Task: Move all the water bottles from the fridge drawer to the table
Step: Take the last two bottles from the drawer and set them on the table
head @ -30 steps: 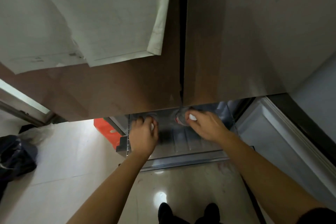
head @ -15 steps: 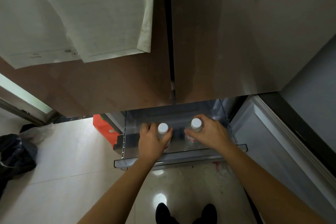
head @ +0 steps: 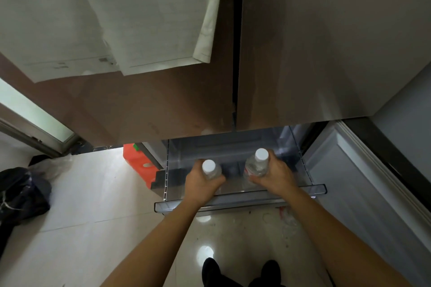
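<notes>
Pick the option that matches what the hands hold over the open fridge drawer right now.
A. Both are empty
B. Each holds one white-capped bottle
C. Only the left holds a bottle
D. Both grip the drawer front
B: the left hand wraps a clear bottle with a white cap, and the right hand wraps a second bottle with a white cap, both above the pulled-out fridge drawer.

An orange plastic container (head: 140, 165) sits on the pale tiled floor (head: 93, 216) at centre-left; a dark bag (head: 21, 196) lies at the left edge.
</notes>
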A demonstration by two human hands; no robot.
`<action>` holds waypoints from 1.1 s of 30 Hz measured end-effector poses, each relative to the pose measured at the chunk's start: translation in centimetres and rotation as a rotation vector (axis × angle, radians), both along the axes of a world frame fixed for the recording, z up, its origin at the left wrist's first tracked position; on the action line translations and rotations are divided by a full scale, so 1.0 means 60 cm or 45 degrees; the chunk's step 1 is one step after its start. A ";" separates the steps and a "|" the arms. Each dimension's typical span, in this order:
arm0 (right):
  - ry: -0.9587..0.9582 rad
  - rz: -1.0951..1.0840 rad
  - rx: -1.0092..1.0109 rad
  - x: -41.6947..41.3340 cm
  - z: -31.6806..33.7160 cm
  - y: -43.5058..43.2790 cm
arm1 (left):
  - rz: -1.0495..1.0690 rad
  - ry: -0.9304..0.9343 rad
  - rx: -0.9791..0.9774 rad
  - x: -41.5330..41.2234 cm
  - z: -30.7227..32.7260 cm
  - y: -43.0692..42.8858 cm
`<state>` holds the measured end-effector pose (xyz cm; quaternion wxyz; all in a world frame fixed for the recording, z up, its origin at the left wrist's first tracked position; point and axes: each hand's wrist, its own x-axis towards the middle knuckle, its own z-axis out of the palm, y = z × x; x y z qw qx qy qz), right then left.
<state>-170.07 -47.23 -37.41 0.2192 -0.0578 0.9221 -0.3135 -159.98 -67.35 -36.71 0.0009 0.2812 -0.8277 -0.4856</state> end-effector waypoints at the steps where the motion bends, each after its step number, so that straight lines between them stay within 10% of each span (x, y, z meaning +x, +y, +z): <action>1: 0.007 -0.004 0.001 0.001 0.002 0.001 | 0.057 0.012 0.041 0.002 -0.001 -0.005; 20: 0.481 0.660 -0.410 0.061 0.103 -0.105 | 0.823 0.615 -0.275 0.185 0.163 0.044; 33: 0.474 1.105 -0.901 0.423 0.173 -0.249 | 1.563 0.612 -0.586 0.616 0.247 0.072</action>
